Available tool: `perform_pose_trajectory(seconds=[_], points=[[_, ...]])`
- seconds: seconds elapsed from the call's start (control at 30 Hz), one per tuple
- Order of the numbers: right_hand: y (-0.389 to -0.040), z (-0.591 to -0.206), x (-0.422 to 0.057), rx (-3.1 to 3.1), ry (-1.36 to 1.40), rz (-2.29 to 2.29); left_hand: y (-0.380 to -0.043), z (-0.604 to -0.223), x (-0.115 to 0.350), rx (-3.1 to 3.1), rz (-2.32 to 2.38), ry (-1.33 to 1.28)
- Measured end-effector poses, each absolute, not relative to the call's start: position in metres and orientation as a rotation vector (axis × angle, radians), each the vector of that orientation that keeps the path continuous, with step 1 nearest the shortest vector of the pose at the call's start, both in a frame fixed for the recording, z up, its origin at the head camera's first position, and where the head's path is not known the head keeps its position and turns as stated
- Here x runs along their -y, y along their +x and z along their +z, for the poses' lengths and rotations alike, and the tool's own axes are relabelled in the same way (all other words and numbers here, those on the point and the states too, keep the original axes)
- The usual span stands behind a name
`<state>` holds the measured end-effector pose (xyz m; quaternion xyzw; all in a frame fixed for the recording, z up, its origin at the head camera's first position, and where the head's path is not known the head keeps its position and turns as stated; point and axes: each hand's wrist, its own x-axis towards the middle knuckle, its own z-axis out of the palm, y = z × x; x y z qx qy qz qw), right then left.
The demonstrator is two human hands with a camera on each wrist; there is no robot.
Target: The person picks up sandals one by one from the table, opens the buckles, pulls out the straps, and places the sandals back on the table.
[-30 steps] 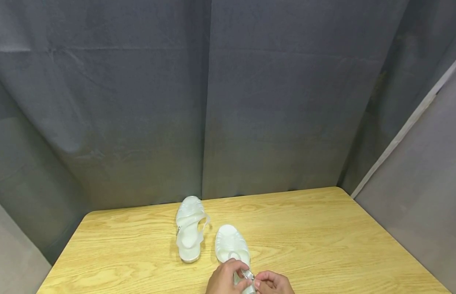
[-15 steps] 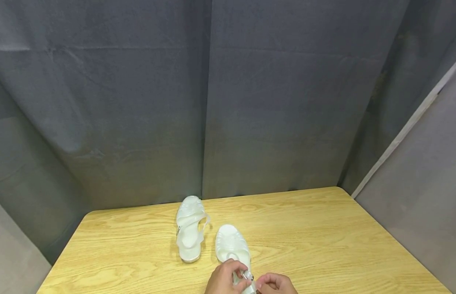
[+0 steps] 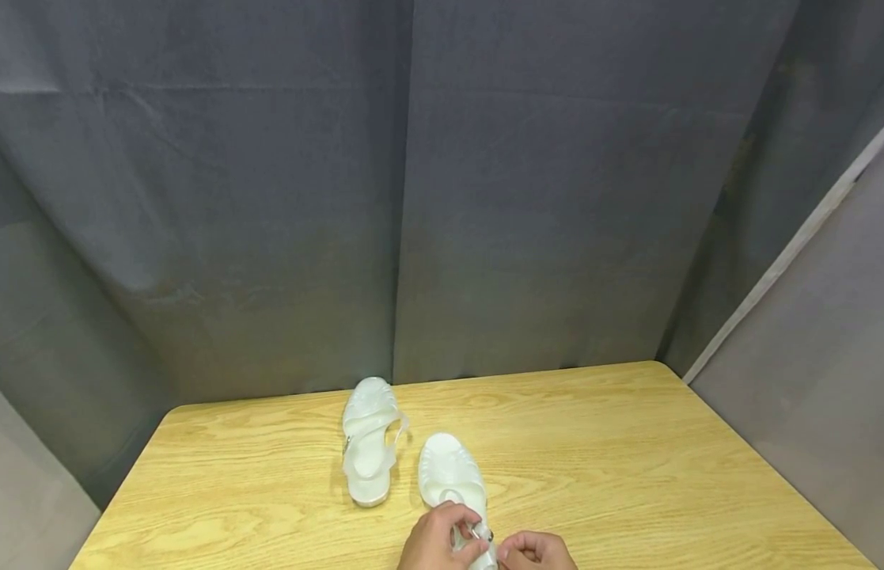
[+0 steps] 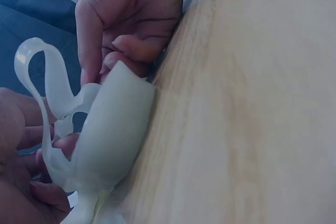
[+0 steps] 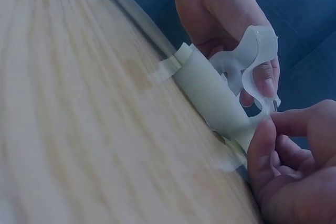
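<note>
A translucent white sandal (image 3: 449,471) lies on the wooden table, its heel end partly behind my hands in the head view. With thumb and index finger, my left hand (image 3: 436,541) pinches its strap (image 5: 261,45) by the small metal buckle. On the right of the heel, my right hand (image 3: 537,551) has its thumb and index finger together on the strap near the buckle, the other fingers curled; the right wrist view shows this pinch. A loop of strap stands up above the heel (image 4: 118,124) in the left wrist view.
A matching white sandal (image 3: 368,459) stands farther back on the left, near the table's rear edge. The wood-grain table (image 3: 627,459) reaches to grey curtains (image 3: 541,198) at the back and sides.
My right hand has drawn slightly to the right and down, away from the buckle. The left hand keeps its hold in nearly the same place. Both sandals stay where they were.
</note>
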<state>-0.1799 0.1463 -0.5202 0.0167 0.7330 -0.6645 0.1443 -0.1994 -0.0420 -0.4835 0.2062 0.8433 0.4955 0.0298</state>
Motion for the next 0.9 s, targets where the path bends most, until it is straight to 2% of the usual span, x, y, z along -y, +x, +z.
perform_pose_trajectory(seconds=[0.9], points=[[-0.1797,-0.5154,-0.1393,-2.153,0.074,-1.95,-0.1982,-0.4812,0.0414,-2.559,1.533,0.595]])
